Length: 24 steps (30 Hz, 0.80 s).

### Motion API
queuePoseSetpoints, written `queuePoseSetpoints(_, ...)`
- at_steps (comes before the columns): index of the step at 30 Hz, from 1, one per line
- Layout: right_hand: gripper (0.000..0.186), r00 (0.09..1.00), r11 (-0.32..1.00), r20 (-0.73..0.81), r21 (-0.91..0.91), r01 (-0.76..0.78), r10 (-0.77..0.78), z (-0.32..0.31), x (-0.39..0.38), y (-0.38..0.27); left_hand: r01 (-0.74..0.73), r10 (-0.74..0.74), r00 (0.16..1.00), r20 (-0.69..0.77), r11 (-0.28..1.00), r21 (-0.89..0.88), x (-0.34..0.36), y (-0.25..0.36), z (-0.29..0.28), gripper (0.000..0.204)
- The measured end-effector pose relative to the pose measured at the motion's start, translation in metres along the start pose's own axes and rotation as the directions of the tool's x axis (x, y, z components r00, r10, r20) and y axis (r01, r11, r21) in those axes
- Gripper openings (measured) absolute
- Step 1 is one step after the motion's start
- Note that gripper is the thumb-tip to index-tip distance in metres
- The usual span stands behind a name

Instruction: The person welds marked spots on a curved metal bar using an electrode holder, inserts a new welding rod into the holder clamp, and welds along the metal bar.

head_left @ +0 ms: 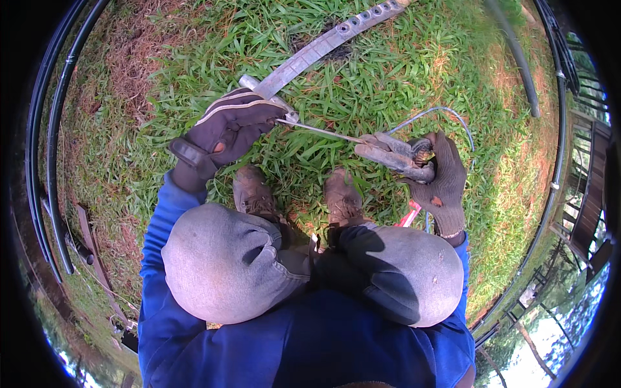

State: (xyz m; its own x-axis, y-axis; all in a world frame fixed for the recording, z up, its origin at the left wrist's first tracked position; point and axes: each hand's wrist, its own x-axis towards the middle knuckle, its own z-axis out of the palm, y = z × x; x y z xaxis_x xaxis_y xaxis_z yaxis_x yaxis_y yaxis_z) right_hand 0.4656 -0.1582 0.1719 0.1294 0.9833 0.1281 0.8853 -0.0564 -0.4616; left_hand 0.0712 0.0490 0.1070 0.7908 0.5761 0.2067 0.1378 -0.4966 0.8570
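My left hand [236,126], in a dark glove, is closed over a short grey metal pipe [286,111] at the near end of a flat metal bar [310,58]. Several round holes line the bar's far part, and its near end meets the pipe. In my right hand [447,181], also gloved, is a worn grey electrode holder [394,155]. Its jaws grip a thin welding rod [323,132], which points left and ends beside my left fingertips. Whether the rod's tip touches the pipe or glove, I cannot tell.
Grass lies under my boots [343,194] and bent knees [220,258]. A blue cable [440,110] loops beyond my right hand, and something red [409,215] lies near that wrist. Dark pipes [55,129] run along the left; another grey pipe [517,58] is at far right.
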Motion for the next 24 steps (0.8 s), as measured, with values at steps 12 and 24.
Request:
queuePoseSetpoints(12,0.062,0.763,0.723,0.033,0.294,-0.625,0.646,-0.004,-0.06,0.026,0.365,-0.114,0.875,-0.471,0.795,0.485,-0.026,-0.019,0.01,0.096)
queuePoseSetpoints(24,0.029,0.484,0.161,0.25,0.736,-0.658,0.838,-0.009,-0.096,0.023,0.606,-0.664,0.732,-0.151,0.533,0.591,-0.082,-0.121,0.026,0.061)
